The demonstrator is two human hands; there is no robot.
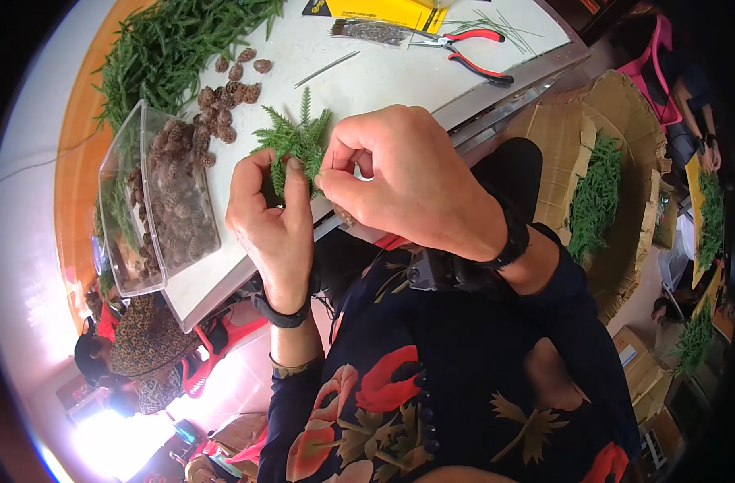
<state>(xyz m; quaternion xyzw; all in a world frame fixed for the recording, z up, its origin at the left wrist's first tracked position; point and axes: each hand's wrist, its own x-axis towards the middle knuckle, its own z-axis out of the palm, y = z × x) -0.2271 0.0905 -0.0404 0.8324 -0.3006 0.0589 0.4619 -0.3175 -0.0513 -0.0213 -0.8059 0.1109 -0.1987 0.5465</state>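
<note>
Pinching the fern-like green sprig (300, 143) between thumb and fingers, the left hand (272, 216) holds it over the counter (343, 90), near its front edge, while the right hand (407, 173) has its thumb and forefinger closed together at the sprig's right side; whether anything thin lies between those fingertips cannot be told. To do this fine work well, the left grip should probably sit low on the sprig, firm enough to stop it twisting yet light enough to leave the fronds uncrushed, with the right fingertips working close to that grip so that the sprig does not bend. Brown pine cones (214, 113) lie loose to the left, beside a clear plastic box (142, 287); red-handled pliers (449, 41) and thin green wires (508, 30) lie farther back, to the right.
</note>
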